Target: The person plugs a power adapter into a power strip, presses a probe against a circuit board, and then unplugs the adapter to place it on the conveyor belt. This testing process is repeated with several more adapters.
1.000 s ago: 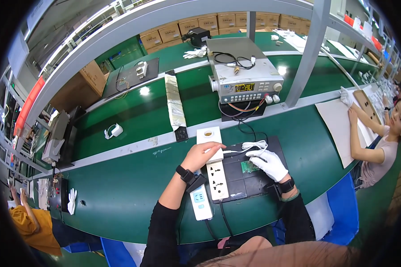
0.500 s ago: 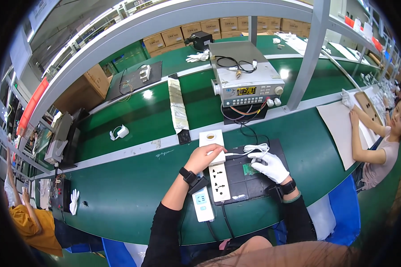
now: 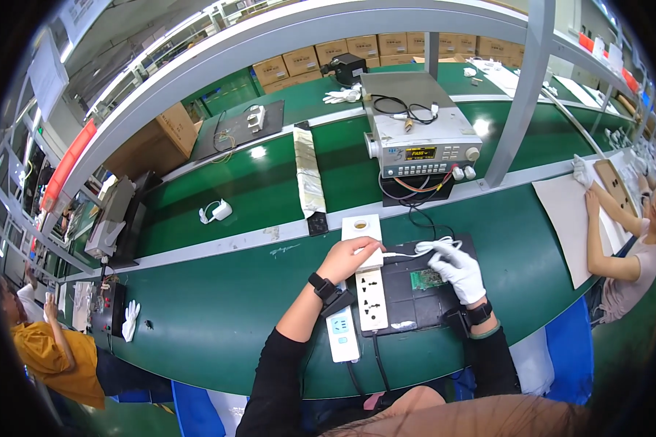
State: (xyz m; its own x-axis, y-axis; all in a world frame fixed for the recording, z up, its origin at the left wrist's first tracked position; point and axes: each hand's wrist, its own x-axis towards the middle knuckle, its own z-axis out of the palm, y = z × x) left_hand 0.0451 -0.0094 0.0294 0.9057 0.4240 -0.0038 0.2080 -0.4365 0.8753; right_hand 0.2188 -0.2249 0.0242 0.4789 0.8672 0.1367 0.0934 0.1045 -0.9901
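My bare left hand (image 3: 352, 256) is closed over a white power adapter (image 3: 372, 260), which sits at the upper sockets of a white power strip (image 3: 372, 300). From the adapter a white cable (image 3: 401, 255) runs right to a coiled bundle. My right hand (image 3: 461, 274), in a white glove, has its fingers bent around part of that bundle; the fingertips partly hide it. Just under the fingers, a green circuit board (image 3: 424, 280) lies on a black mat (image 3: 408, 309). A second power strip (image 3: 342, 335), white with blue sockets, lies beside my left wrist.
Beyond the mat stands a bench test instrument (image 3: 423, 138) with a lit display, black leads trailing down. A grey upright post (image 3: 525, 102) rises to its right. A white adapter (image 3: 222, 210) lies at the left. Co-workers sit at both sides, one in an orange shirt (image 3: 58, 360).
The view has shifted, moving the scene rightward. My right hand has lifted slightly off the circuit board, showing more of it. The instrument's display has changed. My left hand stays on the adapter.
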